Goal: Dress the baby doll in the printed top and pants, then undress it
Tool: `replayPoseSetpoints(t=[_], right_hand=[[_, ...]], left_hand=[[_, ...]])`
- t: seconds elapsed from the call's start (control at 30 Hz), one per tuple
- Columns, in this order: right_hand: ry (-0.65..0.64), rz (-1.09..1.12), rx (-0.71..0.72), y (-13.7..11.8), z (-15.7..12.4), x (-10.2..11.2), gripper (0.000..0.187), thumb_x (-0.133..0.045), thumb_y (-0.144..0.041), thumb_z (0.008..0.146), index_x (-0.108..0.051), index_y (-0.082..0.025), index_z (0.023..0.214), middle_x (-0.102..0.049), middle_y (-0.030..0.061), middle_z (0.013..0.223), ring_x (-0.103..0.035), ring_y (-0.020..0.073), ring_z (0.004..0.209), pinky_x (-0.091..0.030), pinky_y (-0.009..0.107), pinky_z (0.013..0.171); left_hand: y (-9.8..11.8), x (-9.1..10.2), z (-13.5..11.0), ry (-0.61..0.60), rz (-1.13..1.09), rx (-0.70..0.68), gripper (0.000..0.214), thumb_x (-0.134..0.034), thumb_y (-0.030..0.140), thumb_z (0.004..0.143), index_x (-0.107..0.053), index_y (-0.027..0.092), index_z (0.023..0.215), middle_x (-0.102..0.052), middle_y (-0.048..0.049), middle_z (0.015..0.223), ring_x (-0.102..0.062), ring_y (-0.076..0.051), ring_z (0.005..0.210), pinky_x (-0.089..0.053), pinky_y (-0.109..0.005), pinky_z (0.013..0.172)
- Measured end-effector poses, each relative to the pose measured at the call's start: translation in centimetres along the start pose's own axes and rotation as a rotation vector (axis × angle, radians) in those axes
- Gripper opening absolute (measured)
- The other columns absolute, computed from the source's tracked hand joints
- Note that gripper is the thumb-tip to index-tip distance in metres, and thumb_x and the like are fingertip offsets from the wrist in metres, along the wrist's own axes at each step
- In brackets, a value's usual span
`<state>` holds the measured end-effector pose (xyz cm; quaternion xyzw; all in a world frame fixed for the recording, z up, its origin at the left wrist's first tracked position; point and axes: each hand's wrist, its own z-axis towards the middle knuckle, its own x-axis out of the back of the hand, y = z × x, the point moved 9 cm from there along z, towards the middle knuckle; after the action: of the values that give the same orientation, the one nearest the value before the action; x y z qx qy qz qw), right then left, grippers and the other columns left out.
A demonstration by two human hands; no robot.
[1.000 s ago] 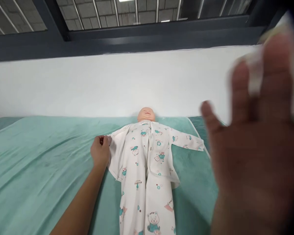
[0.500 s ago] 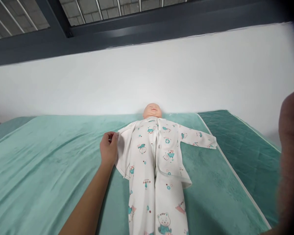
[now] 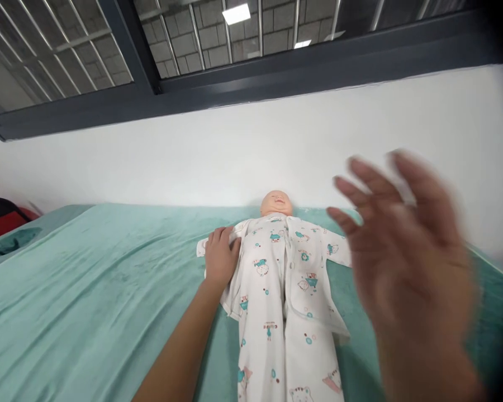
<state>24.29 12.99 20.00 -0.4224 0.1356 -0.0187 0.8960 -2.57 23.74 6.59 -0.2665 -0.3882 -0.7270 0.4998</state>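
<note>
A baby doll [image 3: 276,203] lies on its back on a green blanket [image 3: 88,290], dressed in a white patterned sleepsuit [image 3: 276,290] with teal and pink prints. My left hand [image 3: 220,258] rests flat on the doll's near sleeve and shoulder, fingers together and laid over the cloth. My right hand [image 3: 398,245] hovers close to the camera on the right, blurred, fingers spread apart and holding nothing. It covers the doll's far sleeve.
A white wall [image 3: 251,145] runs behind the blanket, with a dark window frame [image 3: 235,84] and metal bars above. A red and black object [image 3: 2,219] sits at the far left edge.
My left hand slid from the sleeve's edge onto the doll's shoulder and flattened. My right hand came back into view, open. The view shifted left.
</note>
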Motion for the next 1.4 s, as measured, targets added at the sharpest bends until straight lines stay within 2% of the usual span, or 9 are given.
replayPoseSetpoints(t=[0.17,0.3,0.43,0.57,0.67,0.9,1.07,1.23,1.4], right_hand=[[-0.001,-0.197,-0.268,10.9,0.1,-0.6,0.037,-0.059,-0.041,0.089,-0.060,-0.029,0.124,-0.060,0.0053,0.136,-0.055,0.0254,0.127,-0.047,0.047,0.104],[-0.064,-0.316,-0.503,16.6,-0.3,-0.1,0.034,-0.064,-0.042,0.082,-0.066,-0.027,0.113,-0.068,0.0050,0.121,-0.064,0.0243,0.111,-0.048,0.042,0.099],[-0.028,-0.526,-0.483,16.1,0.0,0.6,0.031,-0.063,-0.044,0.078,-0.068,-0.024,0.101,-0.067,0.0075,0.112,-0.065,0.0248,0.098,-0.051,0.039,0.085],[-0.083,-0.553,-0.463,15.7,0.2,0.1,0.033,-0.061,-0.048,0.079,-0.066,-0.022,0.098,-0.065,0.0070,0.098,-0.061,0.0223,0.085,-0.050,0.033,0.067],[-0.154,-0.543,-0.474,16.1,0.1,-0.3,0.038,-0.060,-0.052,0.080,-0.064,-0.022,0.104,-0.066,0.0059,0.100,-0.061,0.0211,0.082,-0.048,0.032,0.067],[-0.172,-0.770,-0.372,15.4,0.1,-1.6,0.032,-0.054,-0.050,0.084,-0.061,-0.021,0.097,-0.066,0.0058,0.095,-0.061,0.0229,0.084,-0.043,0.034,0.074],[-0.163,-0.783,-0.403,15.9,0.4,-1.9,0.022,-0.052,-0.044,0.084,-0.060,-0.023,0.087,-0.067,0.0033,0.085,-0.060,0.0222,0.081,-0.040,0.033,0.072],[-0.134,-0.798,-0.410,16.4,0.8,-1.6,0.015,-0.050,-0.034,0.083,-0.058,-0.023,0.080,-0.067,0.0019,0.078,-0.059,0.0199,0.075,-0.037,0.030,0.068],[-0.119,-0.789,-0.406,16.8,1.2,-1.9,0.013,-0.050,-0.032,0.083,-0.059,-0.022,0.080,-0.068,0.0023,0.081,-0.059,0.0187,0.075,-0.037,0.029,0.068]], left_hand=[[-0.5,-0.2,1.6,0.000,-0.049,0.096,0.018,-0.048,0.033,0.093,-0.062,0.021,0.092,-0.065,-0.0088,0.102,-0.055,-0.026,0.101,-0.045,-0.039,0.087],[-1.5,0.4,2.3,-0.064,-0.428,0.355,0.022,-0.049,0.042,0.091,-0.056,0.022,0.084,-0.060,-0.0009,0.077,-0.054,-0.017,0.071,-0.045,-0.031,0.069],[2.7,1.3,2.5,-0.295,-0.886,0.482,0.028,-0.058,0.049,0.084,-0.059,0.020,0.084,-0.057,0.0016,0.072,-0.049,-0.011,0.057,-0.039,-0.024,0.052],[9.9,3.2,1.8,-0.620,-1.112,0.354,0.034,-0.066,0.038,0.079,-0.063,0.021,0.108,-0.067,-0.0044,0.090,-0.062,-0.012,0.065,-0.045,-0.022,0.053],[12.8,4.1,1.0,-0.746,-1.232,0.262,0.040,-0.061,0.037,0.084,-0.059,0.022,0.121,-0.069,-0.0099,0.106,-0.069,-0.018,0.075,-0.051,-0.026,0.057],[8.0,1.9,4.3,-0.201,-0.704,0.295,0.019,-0.062,0.027,0.081,-0.071,0.018,0.095,-0.072,-0.0083,0.100,-0.066,-0.019,0.092,-0.052,-0.031,0.083],[8.0,-1.5,5.4,-0.266,-0.605,0.269,0.022,-0.058,0.024,0.081,-0.073,0.016,0.095,-0.073,-0.0097,0.094,-0.065,-0.020,0.087,-0.049,-0.032,0.082],[7.6,-3.0,4.9,-0.469,-0.871,0.300,0.030,-0.062,0.035,0.079,-0.072,0.017,0.102,-0.066,-0.0025,0.081,-0.053,-0.011,0.061,-0.039,-0.025,0.057],[6.7,-3.8,4.6,-0.486,-1.041,0.371,0.028,-0.074,0.040,0.072,-0.067,0.017,0.086,-0.058,0.0026,0.070,-0.046,-0.008,0.057,-0.035,-0.022,0.054]])
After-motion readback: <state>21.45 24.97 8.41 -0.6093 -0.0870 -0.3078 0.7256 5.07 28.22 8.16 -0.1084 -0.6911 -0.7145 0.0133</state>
